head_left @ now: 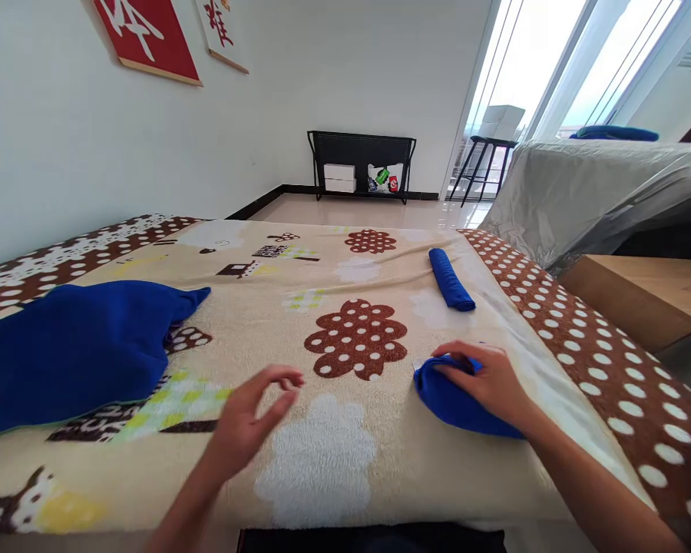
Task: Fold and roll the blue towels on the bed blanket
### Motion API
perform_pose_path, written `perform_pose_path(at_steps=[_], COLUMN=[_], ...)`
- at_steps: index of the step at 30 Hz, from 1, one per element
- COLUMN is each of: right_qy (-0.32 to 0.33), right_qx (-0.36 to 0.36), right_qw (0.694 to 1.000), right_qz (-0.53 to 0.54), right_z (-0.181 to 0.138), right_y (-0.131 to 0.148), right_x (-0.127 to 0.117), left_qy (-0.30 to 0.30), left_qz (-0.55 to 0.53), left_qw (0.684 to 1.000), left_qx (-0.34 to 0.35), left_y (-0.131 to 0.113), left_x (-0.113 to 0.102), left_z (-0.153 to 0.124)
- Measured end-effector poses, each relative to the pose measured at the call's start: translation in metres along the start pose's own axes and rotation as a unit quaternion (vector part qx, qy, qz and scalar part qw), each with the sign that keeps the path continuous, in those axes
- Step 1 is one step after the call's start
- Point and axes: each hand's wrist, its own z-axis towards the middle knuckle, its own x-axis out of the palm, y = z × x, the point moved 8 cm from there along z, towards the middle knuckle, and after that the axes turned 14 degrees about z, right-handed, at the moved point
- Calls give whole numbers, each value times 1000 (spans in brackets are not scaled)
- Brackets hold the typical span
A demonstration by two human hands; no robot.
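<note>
My right hand (487, 378) rests on top of a rolled blue towel (449, 399) at the near right of the bed, fingers curled over it. My left hand (250, 418) hovers just above the blanket near the middle, fingers loosely apart and holding nothing. A second rolled blue towel (450, 279) lies farther back on the right. A pile of flat blue towels (74, 349) sits at the left side of the bed.
A beige blanket (334, 461) with brown dotted flowers covers the bed. A wooden table (645, 296) stands at the right, a covered piece of furniture (587, 192) behind it. A black rack (361, 165) and stool (487, 165) stand by the far wall.
</note>
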Motion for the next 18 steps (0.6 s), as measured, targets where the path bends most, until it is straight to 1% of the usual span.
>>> perform_pose_path(at_steps=[2, 3, 5, 7, 9, 11, 13, 15, 18], right_qy=[33, 40, 50, 56, 57, 51, 45, 40, 38], right_qx=[6, 10, 21, 30, 35, 29, 12, -7, -37], right_qw=[999, 999, 998, 998, 997, 998, 999, 999, 998], right_qz=[-2, 3, 16, 27, 34, 33, 29, 23, 20], right_z=[-1, -2, -5, -9, -14, -19, -22, -26, -30], right_y=[8, 10, 12, 12, 13, 17, 24, 31, 40], right_x=[27, 35, 44, 48, 47, 46, 44, 44, 45], left_qy=[78, 97, 98, 85, 87, 108, 141, 174, 216], left_qz=[18, 12, -7, -15, -10, -17, -53, -95, -137], left_qw=[993, 987, 983, 984, 986, 987, 985, 978, 966], left_qx=[92, 124, 153, 154, 143, 121, 88, 59, 37], left_y=[-31, -47, -71, -86, -92, -91, -85, -79, -74], left_x=[46, 65, 89, 100, 105, 108, 112, 117, 124], left_z=[-2, -3, -2, 0, 1, -1, -4, -7, -13])
